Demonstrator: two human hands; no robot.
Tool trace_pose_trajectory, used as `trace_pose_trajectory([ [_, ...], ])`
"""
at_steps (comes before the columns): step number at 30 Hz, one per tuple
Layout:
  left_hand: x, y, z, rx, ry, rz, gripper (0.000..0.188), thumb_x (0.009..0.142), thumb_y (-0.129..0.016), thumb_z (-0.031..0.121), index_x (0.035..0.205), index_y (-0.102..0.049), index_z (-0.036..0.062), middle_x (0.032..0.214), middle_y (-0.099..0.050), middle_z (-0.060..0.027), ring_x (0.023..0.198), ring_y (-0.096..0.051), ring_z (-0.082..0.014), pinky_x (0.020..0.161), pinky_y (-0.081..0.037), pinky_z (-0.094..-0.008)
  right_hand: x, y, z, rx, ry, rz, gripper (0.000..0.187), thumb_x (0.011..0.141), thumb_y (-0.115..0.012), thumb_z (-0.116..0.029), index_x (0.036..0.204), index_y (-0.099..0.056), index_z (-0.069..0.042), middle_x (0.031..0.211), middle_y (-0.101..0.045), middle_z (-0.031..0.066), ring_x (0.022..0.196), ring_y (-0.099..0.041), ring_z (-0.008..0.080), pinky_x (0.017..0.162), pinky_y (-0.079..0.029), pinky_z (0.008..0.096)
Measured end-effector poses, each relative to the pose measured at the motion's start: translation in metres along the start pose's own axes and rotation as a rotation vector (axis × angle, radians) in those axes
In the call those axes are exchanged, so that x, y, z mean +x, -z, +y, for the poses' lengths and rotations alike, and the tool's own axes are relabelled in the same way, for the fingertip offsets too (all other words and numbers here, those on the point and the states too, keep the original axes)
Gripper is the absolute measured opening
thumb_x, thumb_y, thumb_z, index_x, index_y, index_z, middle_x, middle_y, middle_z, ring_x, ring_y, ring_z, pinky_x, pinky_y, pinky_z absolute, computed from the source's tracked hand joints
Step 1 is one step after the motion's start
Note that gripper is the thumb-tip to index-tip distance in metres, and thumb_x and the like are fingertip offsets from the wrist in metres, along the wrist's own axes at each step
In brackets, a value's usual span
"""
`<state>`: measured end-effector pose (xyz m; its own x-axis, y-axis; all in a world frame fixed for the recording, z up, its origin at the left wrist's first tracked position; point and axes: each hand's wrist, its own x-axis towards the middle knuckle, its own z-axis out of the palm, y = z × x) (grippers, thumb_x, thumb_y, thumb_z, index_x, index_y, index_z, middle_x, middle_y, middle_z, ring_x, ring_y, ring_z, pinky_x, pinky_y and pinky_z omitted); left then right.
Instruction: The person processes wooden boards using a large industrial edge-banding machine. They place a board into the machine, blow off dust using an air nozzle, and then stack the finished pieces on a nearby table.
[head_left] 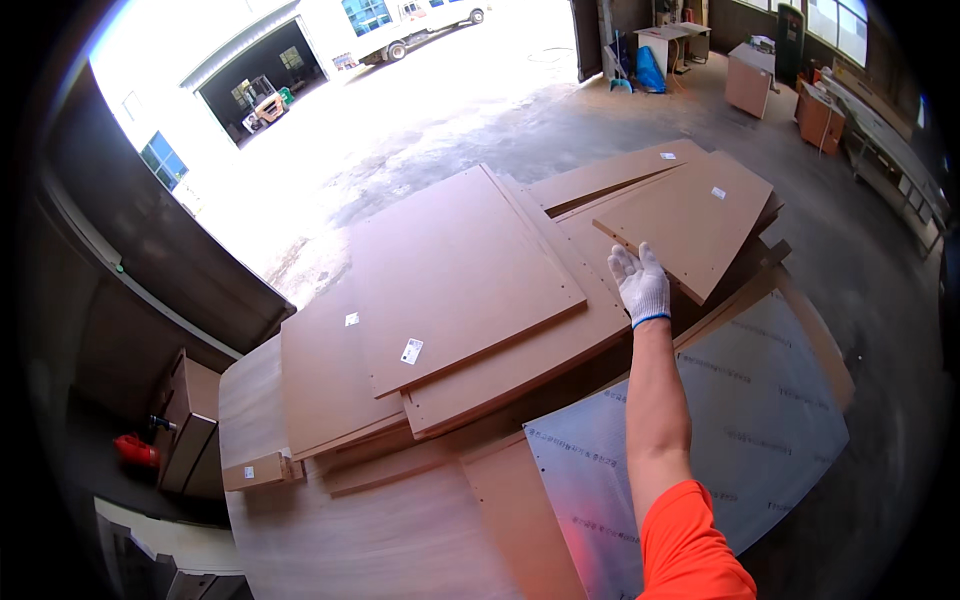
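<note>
My right hand (642, 287), in a white knit glove with a blue cuff, reaches forward with its fingers stretched and apart. It is at the near edge of a brown panel (705, 215) with a white label, on the right of the stack. Whether the fingertips touch that edge I cannot tell. To the left, a large brown panel (465, 265) with small edge holes and a label lies on top of other brown panels (325, 365). Below my forearm is a sheet in printed bluish film (755, 420). My left hand is out of view.
A narrow brown piece (260, 471) lies at the stack's near left. Beside it stand a brown cabinet (190, 425) and a red object (137, 449). A long workbench (890, 150) runs along the right, near cabinets (750, 80). A forklift (264, 103) and truck (420, 25) are outside.
</note>
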<state>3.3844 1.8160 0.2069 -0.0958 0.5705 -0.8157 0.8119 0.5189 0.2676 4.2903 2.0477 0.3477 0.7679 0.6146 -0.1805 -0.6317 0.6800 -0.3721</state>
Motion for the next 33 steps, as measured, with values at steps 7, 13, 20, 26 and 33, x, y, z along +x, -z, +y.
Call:
trace_pose_trajectory([
  [7, -0.020, -0.034, 0.046, -0.122, -0.082, -0.015, 0.022, 0.092, -0.062, 0.027, 0.099, -0.072, 0.0090, 0.092, -0.073, -0.0159, 0.079, -0.068, -0.0364, 0.071, -0.056, -0.0484, -0.036, 0.056, 0.057, -0.810, 0.086, -0.075, 0.057, 0.096, -0.064, 0.000, 0.150, -0.047, 0.003, 0.148, -0.056, 0.0199, 0.125, -0.062, 0.0290, 0.102, -0.055, 0.0416],
  [13, -0.064, 0.002, -0.055, 0.288, -0.398, 0.025, 0.025, 0.091, -0.062, 0.029, 0.096, -0.074, 0.0072, 0.095, -0.075, -0.0186, 0.085, -0.071, -0.0378, 0.072, -0.056, -0.0490, -0.020, 0.123, 0.018, -1.697, 0.868, 0.898, 0.081, 0.089, -0.077, -0.027, 0.154, -0.041, 0.006, 0.150, -0.050, 0.0325, 0.141, -0.051, 0.0412, 0.118, -0.043, 0.0476],
  [20, -0.056, -0.018, -0.120, 0.536, -0.247, -0.001, 0.031, 0.093, -0.061, 0.038, 0.096, -0.075, 0.0098, 0.101, -0.076, -0.0189, 0.093, -0.072, -0.0355, 0.077, -0.056, -0.0504, -0.017, 0.100, 0.019, -1.392, 0.048, 0.028, 0.064, 0.083, -0.082, -0.019, 0.135, -0.062, 0.012, 0.140, -0.064, 0.0271, 0.132, -0.061, 0.0354, 0.112, -0.046, 0.0392],
  [26, -0.041, -0.055, -0.184, 0.709, -0.239, -0.024, 0.036, 0.096, -0.061, 0.045, 0.096, -0.076, 0.0120, 0.105, -0.077, -0.0191, 0.100, -0.074, -0.0336, 0.081, -0.055, -0.0517, -0.102, 0.118, 0.075, -1.825, 0.515, 0.345, 0.051, 0.089, -0.072, -0.024, 0.131, -0.065, 0.005, 0.153, -0.051, 0.0256, 0.142, -0.050, 0.0385, 0.117, -0.042, 0.0438],
  [33, -0.008, -0.086, -0.216, 0.539, -0.272, 0.109, 0.022, 0.088, -0.063, 0.028, 0.092, -0.079, 0.0137, 0.095, -0.077, -0.0160, 0.091, -0.074, -0.0375, 0.076, -0.057, -0.0504, -0.356, 0.118, 0.191, -1.940, 0.298, -0.300, 0.055, 0.083, -0.076, -0.027, 0.129, -0.068, 0.002, 0.151, -0.053, 0.0264, 0.141, -0.049, 0.0410, 0.120, -0.039, 0.0464],
])
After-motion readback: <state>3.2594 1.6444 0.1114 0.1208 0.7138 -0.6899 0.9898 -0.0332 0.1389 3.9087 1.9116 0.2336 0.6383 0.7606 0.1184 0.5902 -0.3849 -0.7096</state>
